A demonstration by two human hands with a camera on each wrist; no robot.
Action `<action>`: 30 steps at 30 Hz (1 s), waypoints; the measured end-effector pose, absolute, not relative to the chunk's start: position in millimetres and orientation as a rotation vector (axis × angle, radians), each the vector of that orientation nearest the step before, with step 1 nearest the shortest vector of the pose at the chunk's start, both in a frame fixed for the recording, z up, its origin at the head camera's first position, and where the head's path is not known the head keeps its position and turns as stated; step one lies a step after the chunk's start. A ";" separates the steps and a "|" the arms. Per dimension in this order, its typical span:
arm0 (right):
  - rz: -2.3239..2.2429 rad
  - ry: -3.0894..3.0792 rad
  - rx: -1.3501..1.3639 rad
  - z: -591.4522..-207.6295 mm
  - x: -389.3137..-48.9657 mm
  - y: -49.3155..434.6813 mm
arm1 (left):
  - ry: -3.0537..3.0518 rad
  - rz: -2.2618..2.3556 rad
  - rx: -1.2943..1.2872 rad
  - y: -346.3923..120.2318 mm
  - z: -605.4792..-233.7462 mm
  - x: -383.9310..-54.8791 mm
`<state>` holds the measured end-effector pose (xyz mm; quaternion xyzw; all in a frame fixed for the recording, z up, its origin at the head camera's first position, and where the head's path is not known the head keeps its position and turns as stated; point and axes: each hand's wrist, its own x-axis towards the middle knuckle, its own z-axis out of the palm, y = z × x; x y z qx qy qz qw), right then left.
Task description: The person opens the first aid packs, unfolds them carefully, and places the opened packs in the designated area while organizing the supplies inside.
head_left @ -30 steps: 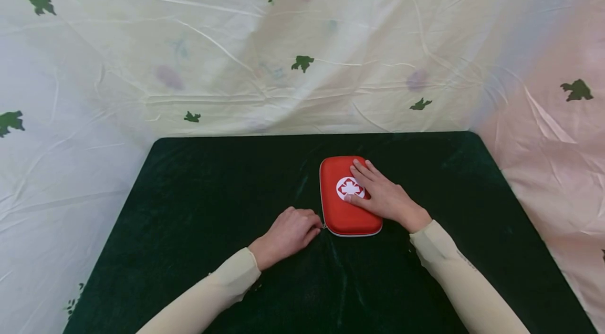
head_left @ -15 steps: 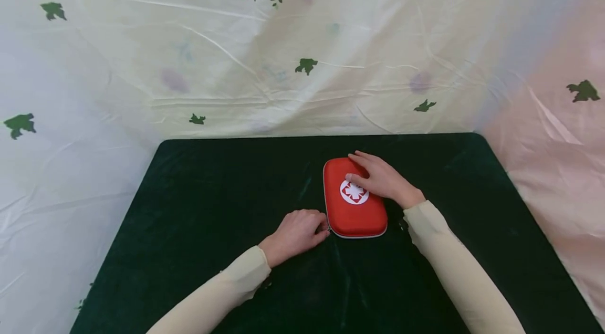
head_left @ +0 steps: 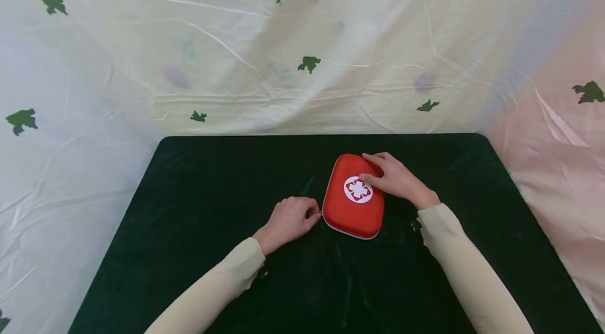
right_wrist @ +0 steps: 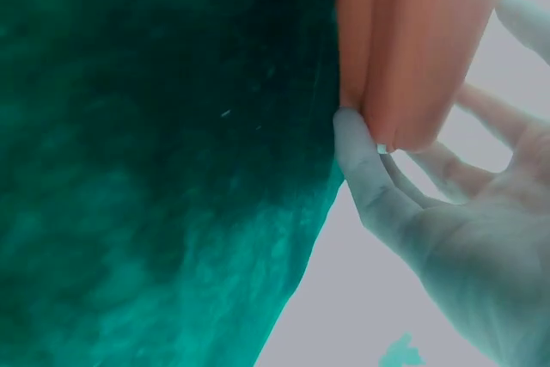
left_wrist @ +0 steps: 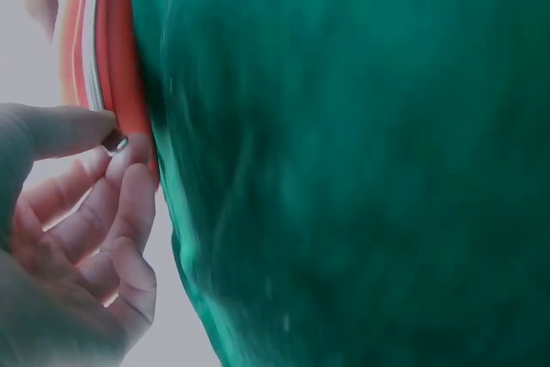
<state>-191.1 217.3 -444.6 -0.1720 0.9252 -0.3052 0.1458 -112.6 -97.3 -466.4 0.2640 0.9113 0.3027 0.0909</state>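
Note:
A red zippered first-aid case (head_left: 352, 214) with a white cross emblem lies on the dark green cloth, turned at a slight slant. My left hand (head_left: 289, 221) is at its near left corner, and in the left wrist view thumb and forefinger pinch the metal zipper pull (left_wrist: 115, 142). The zip (left_wrist: 93, 40) runs along the side of the case. Across the far right part of the case, my right hand (head_left: 399, 179) grips it, the thumb over the top by the emblem. The right wrist view shows fingers (right_wrist: 365, 156) bent around the end of the case.
The green cloth (head_left: 212, 181) covers a table with rounded far corners. Behind and beside it hang pale curtains (head_left: 227, 82) printed with leaves and green bird shapes.
The right hand has gone from lying flat on the lid to gripping the far right edge. The case has turned slightly clockwise, and the left hand has stayed at its near left corner.

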 end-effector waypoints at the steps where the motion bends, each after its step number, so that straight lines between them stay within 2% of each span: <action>1: -0.880 2.663 -0.492 -444.8 -188.7 220.5 | 2.720 0.906 0.738 -99.0 -464.9 -115.9; 5: -0.880 2.673 -0.485 -445.4 -176.4 229.3 | 2.766 0.880 0.570 -104.2 -459.4 -129.0; 10: -0.871 2.702 -0.480 -446.1 -156.3 236.2 | 2.787 0.882 0.487 -107.2 -460.2 -143.9; 22: -0.801 2.799 -0.455 -451.3 -108.8 243.3 | 2.843 0.907 0.467 -102.5 -462.8 -179.5; 30: -0.747 2.895 -0.431 -453.0 -87.1 237.0 | 2.859 0.892 0.546 -97.3 -468.8 -198.7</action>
